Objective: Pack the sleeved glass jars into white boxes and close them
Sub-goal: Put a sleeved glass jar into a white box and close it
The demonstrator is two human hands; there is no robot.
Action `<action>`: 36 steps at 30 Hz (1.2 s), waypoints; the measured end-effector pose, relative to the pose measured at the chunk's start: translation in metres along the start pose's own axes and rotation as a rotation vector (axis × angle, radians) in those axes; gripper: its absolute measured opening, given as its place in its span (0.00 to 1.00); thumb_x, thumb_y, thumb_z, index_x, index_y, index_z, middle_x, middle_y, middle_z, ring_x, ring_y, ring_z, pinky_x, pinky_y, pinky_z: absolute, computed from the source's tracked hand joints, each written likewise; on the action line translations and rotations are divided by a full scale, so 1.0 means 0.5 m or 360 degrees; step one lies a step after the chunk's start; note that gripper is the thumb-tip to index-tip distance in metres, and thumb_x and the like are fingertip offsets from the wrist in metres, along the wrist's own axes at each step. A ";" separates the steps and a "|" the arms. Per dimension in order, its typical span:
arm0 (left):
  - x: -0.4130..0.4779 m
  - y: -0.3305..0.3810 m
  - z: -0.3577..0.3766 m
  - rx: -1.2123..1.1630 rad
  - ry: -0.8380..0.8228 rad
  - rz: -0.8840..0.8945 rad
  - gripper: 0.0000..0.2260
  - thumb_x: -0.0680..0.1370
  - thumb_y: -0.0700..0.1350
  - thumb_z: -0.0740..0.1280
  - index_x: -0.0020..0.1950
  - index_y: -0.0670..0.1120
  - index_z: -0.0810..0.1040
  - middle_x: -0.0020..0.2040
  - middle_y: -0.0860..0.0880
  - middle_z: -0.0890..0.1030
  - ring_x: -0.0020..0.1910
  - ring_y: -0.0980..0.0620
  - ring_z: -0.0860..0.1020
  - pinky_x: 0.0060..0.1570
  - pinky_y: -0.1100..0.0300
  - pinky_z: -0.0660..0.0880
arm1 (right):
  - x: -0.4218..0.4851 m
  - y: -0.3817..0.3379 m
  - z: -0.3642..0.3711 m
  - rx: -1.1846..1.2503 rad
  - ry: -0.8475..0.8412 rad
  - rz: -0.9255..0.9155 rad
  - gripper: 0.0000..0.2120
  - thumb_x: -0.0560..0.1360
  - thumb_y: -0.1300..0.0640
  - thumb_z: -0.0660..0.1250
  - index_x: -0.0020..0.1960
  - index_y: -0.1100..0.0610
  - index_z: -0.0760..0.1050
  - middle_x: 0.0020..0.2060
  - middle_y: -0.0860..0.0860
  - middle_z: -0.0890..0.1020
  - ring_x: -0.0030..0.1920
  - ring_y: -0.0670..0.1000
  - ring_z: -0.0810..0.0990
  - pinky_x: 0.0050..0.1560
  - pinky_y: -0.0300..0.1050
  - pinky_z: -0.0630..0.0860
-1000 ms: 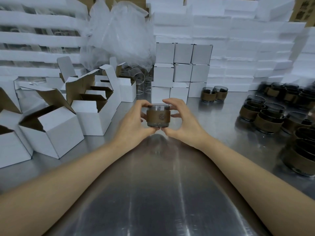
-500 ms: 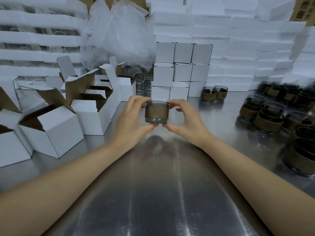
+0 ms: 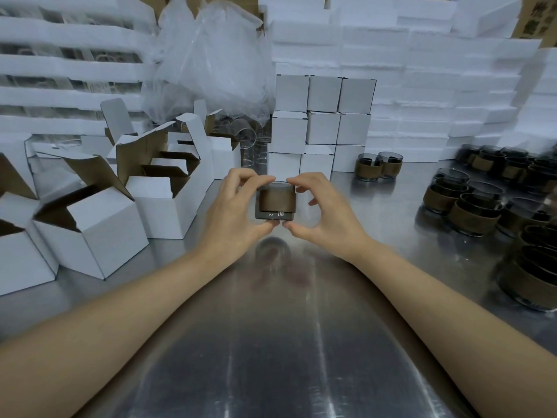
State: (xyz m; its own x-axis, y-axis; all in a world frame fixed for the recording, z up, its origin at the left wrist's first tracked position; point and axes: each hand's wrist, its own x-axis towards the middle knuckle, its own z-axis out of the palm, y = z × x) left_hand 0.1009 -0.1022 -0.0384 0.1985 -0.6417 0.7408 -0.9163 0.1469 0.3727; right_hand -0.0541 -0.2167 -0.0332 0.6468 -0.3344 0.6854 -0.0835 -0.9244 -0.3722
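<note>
A smoky glass jar with a brown sleeve (image 3: pixel 276 201) hangs above the steel table (image 3: pixel 271 342) at the centre. My left hand (image 3: pixel 232 215) grips its left side with thumb under the base and fingers on the rim. My right hand (image 3: pixel 321 214) pinches its right side the same way. The sleeve's plain face is toward me. Open white boxes (image 3: pixel 90 230) with raised flaps stand to the left, the nearest (image 3: pixel 167 206) beside my left hand. Closed white boxes (image 3: pixel 322 128) are stacked three high behind the jar.
Several sleeved jars (image 3: pixel 470 212) crowd the right side of the table, and two more (image 3: pixel 378 165) stand by the closed stack. Clear bare glasses (image 3: pixel 250 143) and a crumpled plastic bag (image 3: pixel 211 61) sit behind. White foam trays (image 3: pixel 422 86) wall the back.
The jar has been turned between both hands and lifted slightly; the logo seen one second ago is gone from view. Both hands' fingers shifted up onto the rim.
</note>
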 end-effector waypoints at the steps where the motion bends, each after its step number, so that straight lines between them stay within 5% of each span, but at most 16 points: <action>1: 0.000 0.002 0.000 0.0014 0.0018 0.0037 0.29 0.67 0.43 0.79 0.66 0.46 0.74 0.61 0.45 0.70 0.60 0.49 0.71 0.57 0.58 0.73 | 0.000 0.001 0.001 -0.0014 0.0000 0.0003 0.30 0.67 0.57 0.76 0.67 0.55 0.70 0.59 0.49 0.74 0.56 0.46 0.74 0.53 0.40 0.73; 4: 0.000 0.008 0.003 -0.0006 0.0058 0.0102 0.31 0.67 0.42 0.78 0.69 0.46 0.72 0.62 0.45 0.71 0.61 0.49 0.71 0.55 0.56 0.75 | -0.001 0.006 0.004 0.0052 0.0022 0.0080 0.30 0.67 0.58 0.76 0.67 0.55 0.71 0.58 0.49 0.76 0.57 0.46 0.74 0.53 0.39 0.73; 8: 0.007 0.001 0.005 -0.0214 -0.0115 -0.0179 0.41 0.69 0.51 0.76 0.76 0.51 0.59 0.68 0.54 0.66 0.63 0.62 0.68 0.54 0.72 0.68 | -0.002 0.018 -0.001 0.0126 0.0050 0.0228 0.30 0.66 0.58 0.78 0.65 0.55 0.72 0.59 0.47 0.78 0.60 0.45 0.75 0.61 0.39 0.71; 16: 0.007 -0.018 0.016 -0.0299 -0.0318 -0.0323 0.35 0.71 0.49 0.75 0.74 0.53 0.63 0.65 0.59 0.70 0.54 0.68 0.67 0.48 0.82 0.63 | 0.000 0.013 -0.002 0.0283 0.0091 0.0248 0.30 0.65 0.60 0.79 0.64 0.54 0.73 0.61 0.47 0.79 0.63 0.45 0.76 0.67 0.56 0.69; 28: 0.008 -0.013 0.010 -0.0309 -0.0197 -0.0315 0.28 0.69 0.51 0.77 0.64 0.58 0.68 0.58 0.62 0.71 0.48 0.71 0.73 0.43 0.75 0.70 | -0.004 0.017 -0.001 0.0217 0.0009 0.0240 0.35 0.67 0.58 0.76 0.70 0.51 0.65 0.64 0.46 0.75 0.66 0.45 0.71 0.69 0.48 0.67; 36: 0.007 -0.021 0.014 -0.0263 -0.0154 -0.0329 0.28 0.68 0.53 0.77 0.63 0.58 0.67 0.58 0.62 0.68 0.47 0.73 0.72 0.43 0.74 0.69 | 0.003 0.013 0.002 -0.0037 0.0049 0.0116 0.31 0.68 0.56 0.75 0.68 0.55 0.69 0.63 0.50 0.75 0.64 0.50 0.72 0.64 0.46 0.70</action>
State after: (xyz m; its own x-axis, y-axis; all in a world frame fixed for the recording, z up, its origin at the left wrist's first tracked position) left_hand 0.1088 -0.1114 -0.0436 0.3339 -0.7387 0.5856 -0.7890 0.1209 0.6024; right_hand -0.0531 -0.2230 -0.0352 0.6148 -0.4063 0.6760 -0.1475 -0.9012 -0.4075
